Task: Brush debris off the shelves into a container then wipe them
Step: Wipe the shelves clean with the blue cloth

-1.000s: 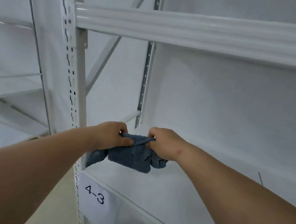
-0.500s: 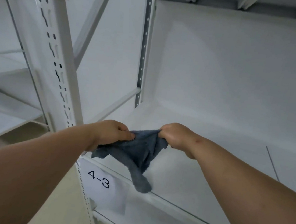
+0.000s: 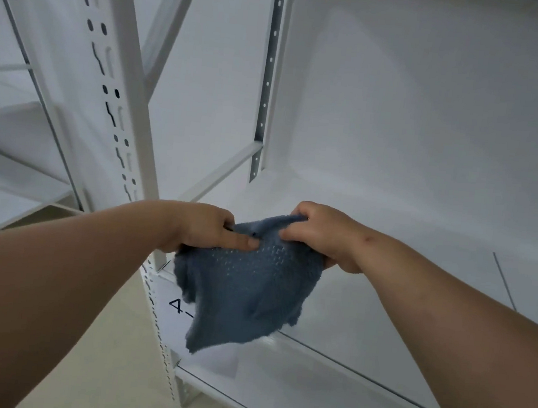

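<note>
Head view: the left hand [image 3: 206,230] pinches the top edge of the blue cloth [image 3: 245,287], its grip clenched on the fabric with the thumb laid flat along it. The right hand [image 3: 321,234] grasps the other top corner, fingers curled. The cloth hangs between them above the white shelf [image 3: 365,313], covering part of a label [image 3: 177,307]. Both forearms reach forward, wrists level

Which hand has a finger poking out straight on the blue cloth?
The left hand: one finger lies straight across the blue cloth. The right hand has all its fingers curled, bunching the cloth's top edge.
</note>
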Motion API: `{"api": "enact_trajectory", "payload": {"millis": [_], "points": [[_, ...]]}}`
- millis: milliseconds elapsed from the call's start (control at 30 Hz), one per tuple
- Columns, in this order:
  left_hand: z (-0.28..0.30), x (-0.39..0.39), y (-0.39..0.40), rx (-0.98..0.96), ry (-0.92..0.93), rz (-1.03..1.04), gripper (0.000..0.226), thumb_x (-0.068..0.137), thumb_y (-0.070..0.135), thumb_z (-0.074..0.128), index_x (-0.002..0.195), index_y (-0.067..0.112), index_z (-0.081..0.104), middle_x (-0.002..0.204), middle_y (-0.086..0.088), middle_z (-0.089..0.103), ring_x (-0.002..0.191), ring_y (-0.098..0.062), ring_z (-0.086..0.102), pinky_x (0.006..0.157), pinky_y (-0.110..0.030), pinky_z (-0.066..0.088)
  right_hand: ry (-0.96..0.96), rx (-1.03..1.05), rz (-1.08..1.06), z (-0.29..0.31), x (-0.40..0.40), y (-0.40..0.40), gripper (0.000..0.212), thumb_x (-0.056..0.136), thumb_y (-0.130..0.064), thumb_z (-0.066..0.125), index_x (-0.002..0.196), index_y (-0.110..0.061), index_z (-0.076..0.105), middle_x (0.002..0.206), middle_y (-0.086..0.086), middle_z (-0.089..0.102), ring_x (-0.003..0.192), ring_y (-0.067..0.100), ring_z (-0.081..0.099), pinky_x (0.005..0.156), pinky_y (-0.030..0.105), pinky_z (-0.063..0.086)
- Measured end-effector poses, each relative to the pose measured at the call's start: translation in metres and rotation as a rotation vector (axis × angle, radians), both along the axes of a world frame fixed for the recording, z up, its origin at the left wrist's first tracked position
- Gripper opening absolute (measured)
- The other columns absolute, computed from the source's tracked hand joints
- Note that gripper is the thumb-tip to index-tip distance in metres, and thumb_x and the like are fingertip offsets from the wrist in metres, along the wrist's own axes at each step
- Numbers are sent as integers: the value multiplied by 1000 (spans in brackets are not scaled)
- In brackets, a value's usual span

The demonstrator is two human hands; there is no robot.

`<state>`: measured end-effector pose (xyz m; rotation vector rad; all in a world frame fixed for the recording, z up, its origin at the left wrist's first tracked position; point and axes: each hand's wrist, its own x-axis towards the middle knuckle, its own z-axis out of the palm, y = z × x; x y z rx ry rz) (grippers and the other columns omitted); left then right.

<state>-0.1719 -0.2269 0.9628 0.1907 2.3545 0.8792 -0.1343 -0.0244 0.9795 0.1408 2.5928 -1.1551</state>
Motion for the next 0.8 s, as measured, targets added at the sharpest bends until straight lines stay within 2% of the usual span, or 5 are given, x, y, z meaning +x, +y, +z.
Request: {"api": "enact_trajectory", "payload": {"millis": [100, 300, 567, 700, 800], "points": [[8, -10, 1, -63, 11, -69, 33, 75, 25, 80, 102, 19, 62, 108, -6, 65, 98, -26, 62, 90, -44, 52, -107, -41, 25, -6, -2, 3, 17, 91, -11, 55, 107, -15, 58, 109, 10, 59, 95, 24, 59, 68, 39, 58], [-24, -45, 23, -568, 719, -189, 34, 85, 15, 49, 116, 26, 55, 112, -2, 52, 105, -24, 53, 83, -36, 46, 209, 199, -6, -57, -40, 1, 23, 89, -13, 50, 111, -11, 59, 112, 12, 57, 101, 30, 57, 82, 44, 56], [-150, -27, 5, -618, 497, -391, 54, 97, 44, 39, 148, 36, 25, 154, 1, 25, 138, -26, 28, 114, -35, 24, 132, 507, 464, -154, -32, -18, 52, 91, -29, 49, 142, -29, 42, 142, 7, 34, 135, 31, 31, 110, 37, 34], [-160, -33, -6, -587, 515, -262, 60, 98, 38, 40, 152, 30, 15, 161, 1, 5, 147, -23, 9, 118, -37, 21, 214, 749, 569, -166, -28, -36, 71, 94, -35, 41, 155, -21, 7, 162, 2, -10, 148, 25, -11, 121, 43, 0], [-162, -34, -13, -662, 536, -212, 70, 92, 35, 49, 152, 26, 15, 158, -3, 1, 145, -29, 4, 117, -36, 23, 397, 850, 623, -163, -34, -55, 80, 88, -37, 52, 153, -15, 11, 159, -2, -3, 144, 29, -3, 119, 48, -1]]}}
